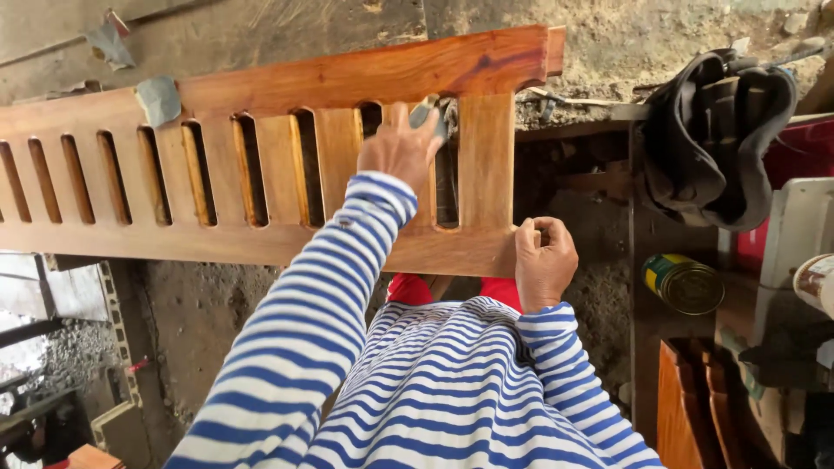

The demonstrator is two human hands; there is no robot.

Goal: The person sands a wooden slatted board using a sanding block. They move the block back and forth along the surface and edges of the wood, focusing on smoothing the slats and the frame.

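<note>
A long slatted panel of reddish-brown varnished wood (287, 82) lies across my lap, with several upright slats between two rails. My left hand (398, 149) rests on a slat near the panel's right end and pinches a small grey piece, apparently sandpaper (426, 113), against the slot edge. My right hand (543, 260) is closed on the panel's lower right corner, holding it steady. Both sleeves are blue-and-white striped.
A dark bag (712, 139) hangs at the right. Below it a green-and-yellow tin can (684, 282) lies on a shelf, beside a white can (817, 282). More varnished wood pieces (686, 408) stand at lower right. Grey scraps (159, 97) lie on the panel's top rail. Dirt floor below.
</note>
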